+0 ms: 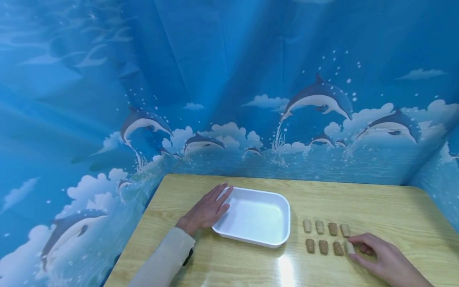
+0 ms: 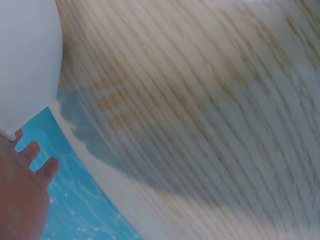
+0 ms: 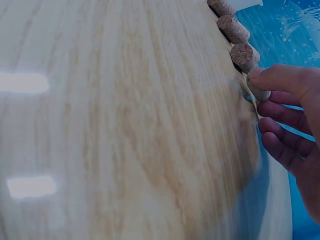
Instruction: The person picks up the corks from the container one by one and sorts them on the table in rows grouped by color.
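In the head view my left hand [image 1: 205, 212] rests at the left rim of a white rectangular tray [image 1: 258, 217], its fingers extended over the edge. The left wrist view shows some of those fingertips beside the tray's pale side [image 2: 27, 65]. At the right, my right hand [image 1: 381, 257] pinches a light cork [image 1: 349, 247] between thumb and index finger, at the right end of the front row. Seen from the right wrist, that cork [image 3: 259, 91] is partly covered by the thumb, and the other fingers are bent below it.
Three brown corks [image 1: 323, 247] continue the front row to the left. Behind them stands a second row of several corks, mostly light, with one brown cork [image 1: 332, 229]. The wood-patterned table [image 1: 373, 203] meets a blue dolphin-print sheet [image 1: 229, 99] at its back and left edges.
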`<state>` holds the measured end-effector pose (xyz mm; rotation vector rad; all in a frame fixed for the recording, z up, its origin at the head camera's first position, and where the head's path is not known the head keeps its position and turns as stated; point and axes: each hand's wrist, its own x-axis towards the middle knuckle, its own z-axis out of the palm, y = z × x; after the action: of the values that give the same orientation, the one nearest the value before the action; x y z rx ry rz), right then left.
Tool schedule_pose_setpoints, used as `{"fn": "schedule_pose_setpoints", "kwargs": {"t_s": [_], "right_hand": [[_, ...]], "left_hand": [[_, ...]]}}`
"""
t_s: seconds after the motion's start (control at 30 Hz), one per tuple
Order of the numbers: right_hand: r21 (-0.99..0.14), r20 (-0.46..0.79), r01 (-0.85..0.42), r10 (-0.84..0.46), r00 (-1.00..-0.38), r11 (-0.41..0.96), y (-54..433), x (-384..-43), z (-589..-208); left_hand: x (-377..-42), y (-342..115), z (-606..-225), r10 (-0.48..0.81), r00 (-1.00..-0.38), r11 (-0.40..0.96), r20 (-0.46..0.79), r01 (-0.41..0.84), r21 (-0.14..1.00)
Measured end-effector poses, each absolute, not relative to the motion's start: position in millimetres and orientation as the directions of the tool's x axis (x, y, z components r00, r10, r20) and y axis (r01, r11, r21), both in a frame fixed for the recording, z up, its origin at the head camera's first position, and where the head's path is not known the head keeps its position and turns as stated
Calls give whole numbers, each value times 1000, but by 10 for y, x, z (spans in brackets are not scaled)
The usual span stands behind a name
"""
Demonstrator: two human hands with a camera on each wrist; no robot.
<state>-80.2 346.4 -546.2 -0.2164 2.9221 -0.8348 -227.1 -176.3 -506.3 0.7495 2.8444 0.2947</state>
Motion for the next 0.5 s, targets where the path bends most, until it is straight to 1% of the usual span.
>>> {"fn": "schedule_pose_setpoints", "kwargs": {"t_s": [0.5], "right_hand": [[-526, -44, -117, -164, -985, 842, 3492, -806, -5526]], "left_hand": [[-2273, -1761, -5065, 502, -855, 854, -130, 467, 229]]}}
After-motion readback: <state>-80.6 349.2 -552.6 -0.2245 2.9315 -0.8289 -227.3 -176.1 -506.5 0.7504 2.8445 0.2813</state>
